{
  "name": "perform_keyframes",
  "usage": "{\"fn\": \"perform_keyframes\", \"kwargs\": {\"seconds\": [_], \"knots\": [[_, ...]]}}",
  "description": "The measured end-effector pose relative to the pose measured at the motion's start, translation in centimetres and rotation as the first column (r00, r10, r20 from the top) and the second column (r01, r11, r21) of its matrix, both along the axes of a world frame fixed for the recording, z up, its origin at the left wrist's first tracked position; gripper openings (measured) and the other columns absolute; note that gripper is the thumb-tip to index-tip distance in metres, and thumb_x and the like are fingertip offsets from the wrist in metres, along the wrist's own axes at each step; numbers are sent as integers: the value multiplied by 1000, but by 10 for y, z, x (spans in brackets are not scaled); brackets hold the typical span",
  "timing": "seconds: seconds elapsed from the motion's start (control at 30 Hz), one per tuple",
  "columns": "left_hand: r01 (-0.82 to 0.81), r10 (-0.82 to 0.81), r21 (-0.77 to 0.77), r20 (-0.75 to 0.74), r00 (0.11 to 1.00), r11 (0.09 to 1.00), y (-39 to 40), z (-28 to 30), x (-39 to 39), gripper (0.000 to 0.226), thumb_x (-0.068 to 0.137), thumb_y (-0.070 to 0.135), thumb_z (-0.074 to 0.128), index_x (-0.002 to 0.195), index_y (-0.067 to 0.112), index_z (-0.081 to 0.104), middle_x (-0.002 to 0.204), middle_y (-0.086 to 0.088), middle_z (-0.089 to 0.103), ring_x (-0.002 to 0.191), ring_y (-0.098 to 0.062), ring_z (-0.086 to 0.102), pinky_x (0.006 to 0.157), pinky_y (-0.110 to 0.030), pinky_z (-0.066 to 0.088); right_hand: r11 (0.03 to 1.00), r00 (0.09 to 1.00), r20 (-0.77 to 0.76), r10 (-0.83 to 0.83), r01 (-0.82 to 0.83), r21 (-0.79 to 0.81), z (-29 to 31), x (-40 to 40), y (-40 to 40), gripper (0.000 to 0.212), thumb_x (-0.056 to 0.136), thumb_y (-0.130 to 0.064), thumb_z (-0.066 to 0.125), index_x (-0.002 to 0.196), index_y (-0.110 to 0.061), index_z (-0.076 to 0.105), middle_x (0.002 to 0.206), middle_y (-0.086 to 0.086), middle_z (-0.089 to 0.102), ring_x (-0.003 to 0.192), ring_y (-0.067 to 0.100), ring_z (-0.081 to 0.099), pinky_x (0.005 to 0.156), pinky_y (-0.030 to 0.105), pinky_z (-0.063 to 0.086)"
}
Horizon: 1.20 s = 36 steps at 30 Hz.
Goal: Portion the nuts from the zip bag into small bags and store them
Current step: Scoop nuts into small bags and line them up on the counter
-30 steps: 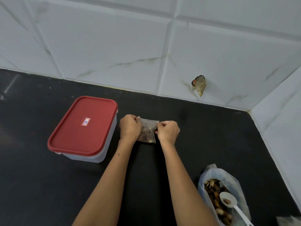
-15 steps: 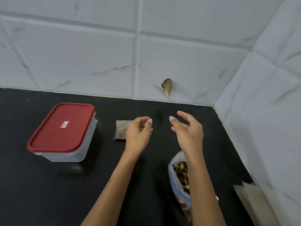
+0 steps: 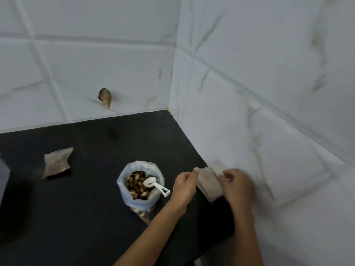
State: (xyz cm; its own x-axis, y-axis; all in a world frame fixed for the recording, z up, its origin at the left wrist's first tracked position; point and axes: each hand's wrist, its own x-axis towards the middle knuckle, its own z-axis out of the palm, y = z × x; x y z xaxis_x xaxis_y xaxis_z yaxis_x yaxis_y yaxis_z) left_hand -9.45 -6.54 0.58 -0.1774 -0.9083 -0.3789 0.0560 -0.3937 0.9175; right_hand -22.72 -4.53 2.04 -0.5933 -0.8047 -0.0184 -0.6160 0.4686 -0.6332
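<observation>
Reaching: both hands go for the stack of empty small bags [image 3: 208, 182] leaning at the wall's foot.
Filled bag [image 3: 57, 162]: lies flat, well left of all fingers.
Zip bag [image 3: 139, 184]: stands open, scoop [image 3: 154, 185] inside, just left of the left fingers.
Left hand [image 3: 184, 186]: fingers loosely curled, holding nothing, tips beside the stack.
Right hand [image 3: 237, 186]: blurred; grip cannot be told.
Tip: pinch one bag only, steadying the rest.
</observation>
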Motion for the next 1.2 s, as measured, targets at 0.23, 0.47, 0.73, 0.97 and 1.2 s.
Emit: {"fn": "perform_keyframes", "kwargs": {"seconds": [0.23,0.47,0.73,0.97,1.2], "knots": [[-60,60,65,10,998,996,13,1,-26,46,100,42,39,74,13,63,69,5,63,72,-11,59,72,-25,48,965,989,-38,145,-133,227,-10,5,11,54,71,-46,72,119,-22,62,117,-1,65,107,19,60,84,29,47],[-102,103,115,-6,995,988,16,-5,-29,41,100,46,37,74,18,52,76,1,55,77,-16,55,76,-31,46,973,957,-245,156,-106,206,-19,14,17,35,74,-46,68,106,-32,68,113,-10,64,111,17,51,95,28,38],[-86,97,133,-76,992,987,15,-8,-28,37,101,43,37,79,16,51,89,-6,57,84,-19,56,74,-28,47,995,959,-265,101,-103,6,-26,16,20,15,86,-29,64,92,-20,75,98,-3,72,97,22,61,86,30,46],[-48,54,105,-54,997,993,11,0,-19,38,97,48,44,103,12,57,106,-9,64,93,-19,63,81,-29,52,926,990,-112,-87,39,-376,-20,25,21,16,89,-19,63,93,-9,75,98,4,73,93,23,66,81,32,51],[-204,175,-173,-168,970,964,1,33,28,106,50,46,88,137,10,40,133,-3,55,121,-16,55,103,-33,46,795,893,317,318,-70,-602,18,76,13,17,87,-14,65,101,-23,70,96,-8,71,90,2,66,79,15,52]]}}
